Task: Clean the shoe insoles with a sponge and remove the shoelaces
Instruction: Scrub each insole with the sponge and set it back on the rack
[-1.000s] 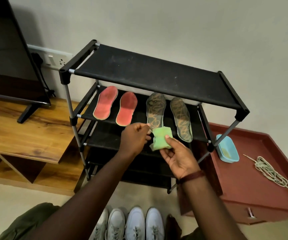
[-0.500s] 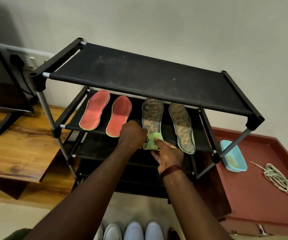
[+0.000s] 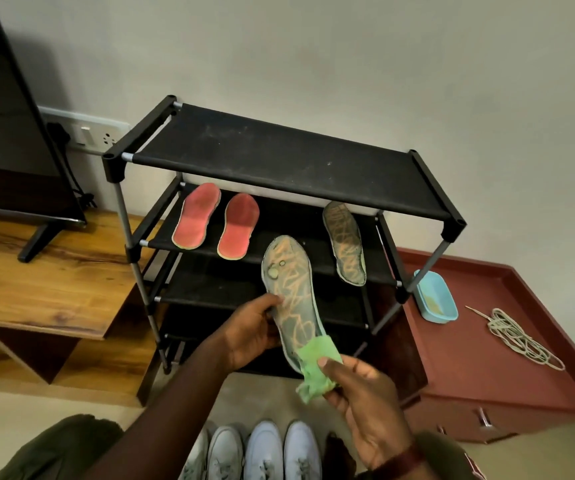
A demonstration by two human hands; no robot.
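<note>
My left hand [image 3: 249,332] holds a patterned grey-green insole [image 3: 289,289] by its edge, lifted in front of the black shoe rack [image 3: 293,161]. My right hand [image 3: 365,389] presses a green sponge [image 3: 315,367] against the insole's near heel end. The matching patterned insole [image 3: 345,242] lies on the rack's second shelf at the right. Two red insoles [image 3: 217,226] lie side by side on the same shelf at the left. A bundle of pale shoelaces [image 3: 518,337] lies on the red cabinet top at the right.
A light blue tub [image 3: 435,296] sits on the red cabinet [image 3: 487,375] next to the rack. Several white shoes [image 3: 255,452] stand on the floor at my feet. A television [image 3: 5,116] stands on a wooden unit [image 3: 37,278] at the left.
My left hand has taken the left patterned insole off the second shelf and brought it toward me. The sponge in my right hand now rests on its heel end.
</note>
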